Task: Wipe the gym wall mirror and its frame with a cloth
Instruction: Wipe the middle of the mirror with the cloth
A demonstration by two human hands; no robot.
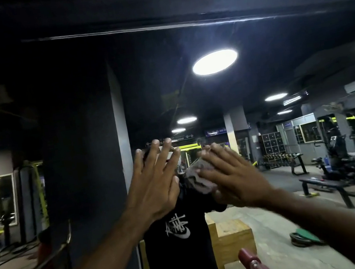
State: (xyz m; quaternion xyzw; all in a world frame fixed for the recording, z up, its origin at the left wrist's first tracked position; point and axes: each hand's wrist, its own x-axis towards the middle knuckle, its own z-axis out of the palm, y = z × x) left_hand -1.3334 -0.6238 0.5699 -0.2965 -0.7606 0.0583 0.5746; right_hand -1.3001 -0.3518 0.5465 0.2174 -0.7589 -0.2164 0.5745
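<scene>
While the left hand [154, 184] lies flat, fingers splayed, on the smooth mirror [255, 145], the right hand [232, 179] presses a crumpled pinkish cloth [200, 179] to the glass just beside it. Both hands are unclenched.

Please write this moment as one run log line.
step: mirror wipe | left hand: flat, fingers spread | right hand: presses cloth on mirror

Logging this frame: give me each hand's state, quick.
Left hand: open, fingers spread, holding nothing.
Right hand: open, straight fingers pressing the cloth.
</scene>
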